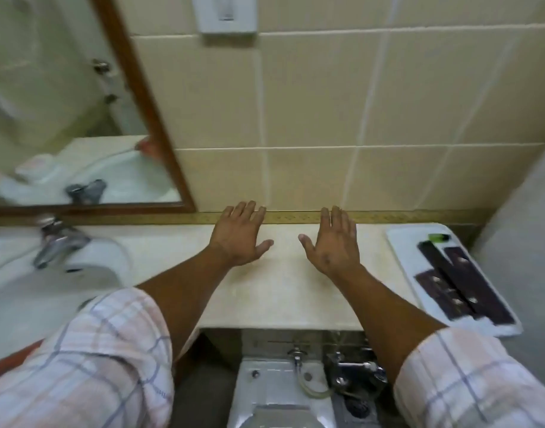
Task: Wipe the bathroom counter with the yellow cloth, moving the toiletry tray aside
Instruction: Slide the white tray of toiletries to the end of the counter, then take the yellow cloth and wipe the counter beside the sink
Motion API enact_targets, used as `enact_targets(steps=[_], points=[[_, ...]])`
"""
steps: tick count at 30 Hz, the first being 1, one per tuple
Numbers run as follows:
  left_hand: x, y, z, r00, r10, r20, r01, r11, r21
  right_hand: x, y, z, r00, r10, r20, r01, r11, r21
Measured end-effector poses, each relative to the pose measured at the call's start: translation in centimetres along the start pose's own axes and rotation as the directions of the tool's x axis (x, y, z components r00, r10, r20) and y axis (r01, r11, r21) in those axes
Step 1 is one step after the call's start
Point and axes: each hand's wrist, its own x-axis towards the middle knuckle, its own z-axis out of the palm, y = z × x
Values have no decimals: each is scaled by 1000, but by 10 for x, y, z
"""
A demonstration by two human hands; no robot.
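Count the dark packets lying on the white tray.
3, all on the tray at the counter's right end: a long packet, another right of it, a shorter one in front. More may hide beneath.

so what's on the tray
The white tray at the counter's right end holds flat dark packets, some overlapping, and a small green item at its far end. Anything beneath the packets is hidden.

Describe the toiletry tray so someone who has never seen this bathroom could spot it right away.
Follow the beige counter to its right end, beside the side wall. The flat white tray lies there, holding dark packets and a small green item. It is the only loose thing on the counter.
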Motion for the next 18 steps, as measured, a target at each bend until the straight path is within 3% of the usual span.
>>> enact_targets(steps=[2, 5, 10, 13, 15, 18], points=[[-46, -36, -4, 988, -154, 16, 155, 987, -50, 1, -53, 11, 992, -119, 41, 119, 993, 7], [-127, -70, 0, 908, -415, 60, 419, 892, -170, -16, -142, 35, 937, -329, 122, 317, 942, 108], [-261, -67, 38, 777, -594, 208, 627, 757, -182, -76, -259, 81, 702, -618, 354, 557, 786, 269], [-310, -54, 60, 659, -697, 282, 748, 646, -153, -106, -296, 107, 580, -670, 463, 640, 727, 249], [-321, -42, 66, 588, -749, 305, 806, 572, -149, -116, -305, 120, 576, -657, 487, 645, 731, 223], [-322, -32, 67, 393, -852, 345, 918, 347, -191, -122, -316, 135, 590, -642, 490, 659, 733, 168]])
